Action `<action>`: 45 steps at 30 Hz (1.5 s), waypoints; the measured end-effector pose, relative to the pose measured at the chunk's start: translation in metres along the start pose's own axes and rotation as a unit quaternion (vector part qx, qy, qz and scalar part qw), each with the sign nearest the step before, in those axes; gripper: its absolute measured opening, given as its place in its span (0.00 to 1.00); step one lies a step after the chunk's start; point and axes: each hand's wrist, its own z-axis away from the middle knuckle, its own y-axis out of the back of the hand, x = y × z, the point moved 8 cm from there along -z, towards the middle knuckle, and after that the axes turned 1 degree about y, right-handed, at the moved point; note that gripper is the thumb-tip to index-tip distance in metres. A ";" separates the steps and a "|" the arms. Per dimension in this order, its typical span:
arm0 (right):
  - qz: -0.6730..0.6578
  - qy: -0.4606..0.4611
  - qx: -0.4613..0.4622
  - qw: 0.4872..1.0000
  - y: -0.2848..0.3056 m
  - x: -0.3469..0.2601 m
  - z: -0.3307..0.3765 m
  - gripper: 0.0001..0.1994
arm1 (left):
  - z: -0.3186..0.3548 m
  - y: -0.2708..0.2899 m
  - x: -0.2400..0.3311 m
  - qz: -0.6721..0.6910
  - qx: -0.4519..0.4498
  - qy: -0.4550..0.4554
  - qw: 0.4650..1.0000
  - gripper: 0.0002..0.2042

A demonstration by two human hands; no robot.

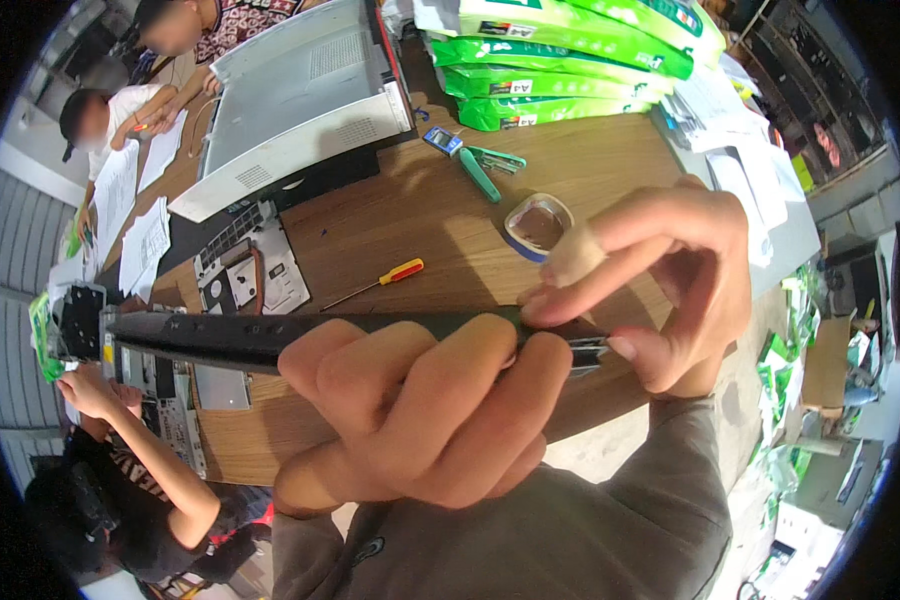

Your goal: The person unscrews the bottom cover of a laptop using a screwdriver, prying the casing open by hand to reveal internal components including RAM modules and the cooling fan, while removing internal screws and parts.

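Observation:
A long, thin black panel (220,335), seen almost edge-on, lies across my view above the table. It could be part of a laptop, though I cannot tell for sure. My left hand (440,405) has its fingers wrapped round the panel's middle. At the right end, my right hand (670,270) grips it with the thumb below and fingertips above, beside a small silvery edge (590,352). Beyond the panel, a screwdriver (402,272) with a yellow and red handle rests on the wooden table (360,230). A tape roll (538,226) lies near my right fingers.
A white metal case (290,110) stands at the back, with a metal plate (255,260) before it. Green paper packs (560,75) are stacked behind a green stapler (480,175). A person in black (140,490) works at left; two others sit at far left beside papers (145,245).

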 end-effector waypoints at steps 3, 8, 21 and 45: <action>-0.040 -0.051 0.002 0.998 0.003 0.002 0.003 0.24 | -0.008 -0.001 0.005 0.034 -0.036 0.017 0.999 0.16; -0.038 -0.059 -0.032 0.997 0.005 0.001 -0.001 0.29 | -0.015 -0.015 0.009 0.062 -0.070 0.029 0.995 0.14; -0.025 0.073 -0.132 0.988 -0.003 -0.003 -0.008 0.32 | -0.014 -0.033 -0.002 0.157 0.014 0.136 0.978 0.13; -0.145 0.136 -0.178 0.964 -0.012 0.038 -0.010 0.34 | -0.011 -0.041 -0.002 0.141 0.034 0.095 0.985 0.10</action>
